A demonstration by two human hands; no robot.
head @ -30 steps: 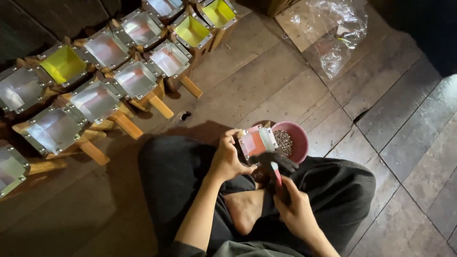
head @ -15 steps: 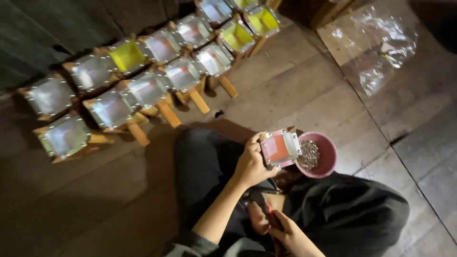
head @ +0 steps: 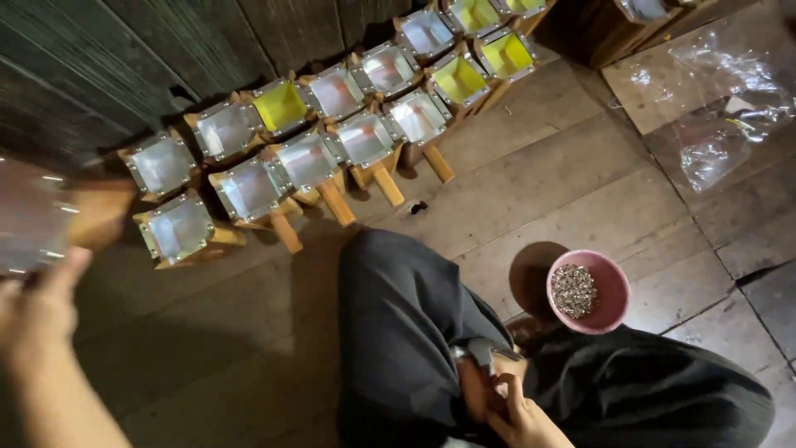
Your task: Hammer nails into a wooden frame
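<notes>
Seated assembly on a plank floor (head: pixel 580 174): one paddle carried out to the rows, tool kept in the lap.

Right hand (head: pixel 518 415) rests on the lap, fingers narrow around a small metal tool (head: pixel 485 353). Pink bowl (head: pixel 587 292) of small metal fasteners sits beside the knee, within reach. Left hand (head: pixel 37 311), blurred, holds a wooden-handled framed paddle (head: pixel 50 217) out toward the rows of finished paddles (head: pixel 307 162) against the dark wall.

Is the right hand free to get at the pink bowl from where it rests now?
Probably yes: the right hand lies in the lap, the pink bowl sits close beside the knee, open-topped, nothing between them.
</notes>
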